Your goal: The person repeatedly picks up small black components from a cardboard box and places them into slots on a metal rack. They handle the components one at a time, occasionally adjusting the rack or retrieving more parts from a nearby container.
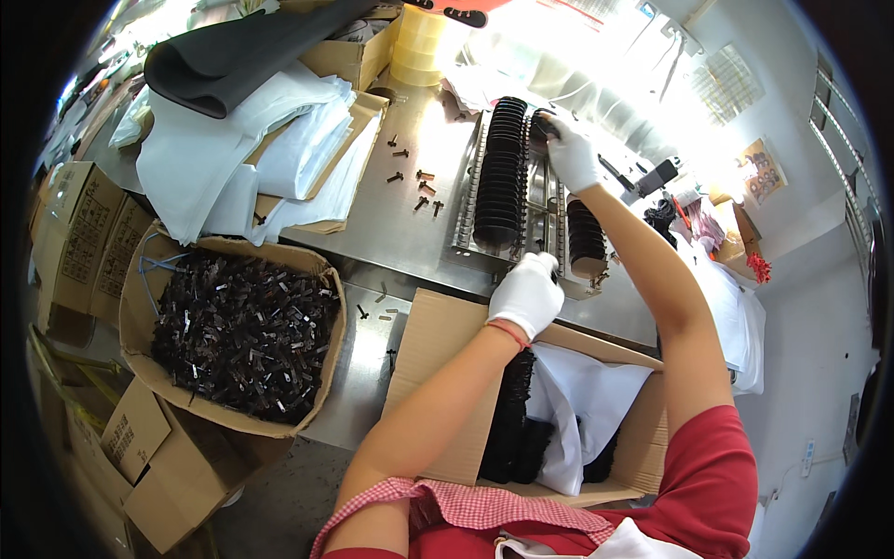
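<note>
At the centre left of the frame, a cardboard bin (pixel 135 312) held a heap of small dark clips (pixel 247 326). In the lower middle, an open carton (pixel 438 368) held black pieces (pixel 507 433) and a crumpled white sheet (pixel 582 391). Above the centre, a metal rack (pixel 468 196) carried a long row of black discs (pixel 503 177) packed face to face, with a shorter row (pixel 585 233) to its right.

The gloved right hand (pixel 570 154) was at the rack's far end, its fingers bent over a dark piece; whether it pinched that piece I could not tell. The gloved left hand (pixel 529 293) was curled at the near end, something dark showing by its fingers, its grip unclear.

Dark and red printing marked the cardboard box (pixel 65 242) at the left edge, and smaller print marked the folded cartons (pixel 144 429) at the lower left.

The shiny metal table (pixel 382 219) bore scattered screws (pixel 424 177), with white sheets (pixel 307 158) and a black mat (pixel 242 56) at the upper left. A pale wall (pixel 810 252) rose at the right, beside bright light at the top
</note>
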The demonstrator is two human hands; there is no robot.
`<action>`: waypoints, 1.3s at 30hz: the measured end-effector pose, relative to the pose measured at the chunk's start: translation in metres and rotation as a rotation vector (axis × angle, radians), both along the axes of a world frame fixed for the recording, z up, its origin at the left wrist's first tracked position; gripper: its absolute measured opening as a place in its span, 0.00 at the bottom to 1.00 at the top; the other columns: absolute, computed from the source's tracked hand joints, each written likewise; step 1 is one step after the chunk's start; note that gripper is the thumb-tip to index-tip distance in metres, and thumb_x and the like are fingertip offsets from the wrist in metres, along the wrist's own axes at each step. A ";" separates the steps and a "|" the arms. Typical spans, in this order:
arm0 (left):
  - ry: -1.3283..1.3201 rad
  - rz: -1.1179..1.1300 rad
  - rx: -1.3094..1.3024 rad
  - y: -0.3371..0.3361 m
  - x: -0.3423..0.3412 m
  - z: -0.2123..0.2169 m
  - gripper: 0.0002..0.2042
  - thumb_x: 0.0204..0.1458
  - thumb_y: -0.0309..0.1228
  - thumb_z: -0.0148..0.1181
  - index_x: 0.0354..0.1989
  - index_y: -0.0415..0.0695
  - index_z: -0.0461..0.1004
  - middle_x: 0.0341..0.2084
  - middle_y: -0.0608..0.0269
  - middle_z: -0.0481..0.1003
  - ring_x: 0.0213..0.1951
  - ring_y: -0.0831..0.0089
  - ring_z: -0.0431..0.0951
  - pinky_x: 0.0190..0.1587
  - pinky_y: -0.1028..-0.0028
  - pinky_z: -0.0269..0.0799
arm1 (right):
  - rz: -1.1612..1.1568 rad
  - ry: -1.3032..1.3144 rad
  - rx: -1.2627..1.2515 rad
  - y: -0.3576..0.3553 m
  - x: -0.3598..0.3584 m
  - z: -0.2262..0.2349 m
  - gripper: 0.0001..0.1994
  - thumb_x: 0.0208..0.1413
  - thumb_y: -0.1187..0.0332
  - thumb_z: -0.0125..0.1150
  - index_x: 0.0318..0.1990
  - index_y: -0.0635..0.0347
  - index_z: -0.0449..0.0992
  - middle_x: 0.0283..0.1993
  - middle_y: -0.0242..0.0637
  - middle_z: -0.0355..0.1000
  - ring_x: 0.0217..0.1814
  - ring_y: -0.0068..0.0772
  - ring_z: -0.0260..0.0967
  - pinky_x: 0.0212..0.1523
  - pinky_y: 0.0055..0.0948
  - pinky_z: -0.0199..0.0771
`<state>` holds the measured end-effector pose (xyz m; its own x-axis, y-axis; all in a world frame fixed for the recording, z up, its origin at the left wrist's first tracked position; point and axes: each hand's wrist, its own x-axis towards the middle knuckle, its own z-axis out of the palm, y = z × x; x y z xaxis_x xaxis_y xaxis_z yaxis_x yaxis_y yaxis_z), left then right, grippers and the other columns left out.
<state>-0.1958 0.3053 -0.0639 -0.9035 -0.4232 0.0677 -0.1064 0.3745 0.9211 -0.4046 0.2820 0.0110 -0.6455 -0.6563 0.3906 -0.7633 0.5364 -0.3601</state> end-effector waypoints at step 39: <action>-0.118 -0.070 -0.114 0.011 0.008 0.013 0.12 0.55 0.25 0.51 0.46 0.47 0.75 0.45 0.55 0.74 0.44 0.51 0.79 0.47 0.59 0.76 | 0.052 0.489 0.007 -0.033 -0.102 -0.049 0.19 0.51 0.75 0.56 0.53 0.58 0.78 0.40 0.49 0.78 0.42 0.50 0.75 0.48 0.39 0.74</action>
<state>-0.1878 0.3163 -0.0506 -0.9350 -0.3547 0.0033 -0.1812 0.4858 0.8550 -0.5067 0.2491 -0.0380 -0.3541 -0.6866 0.6349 -0.8679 0.4942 0.0503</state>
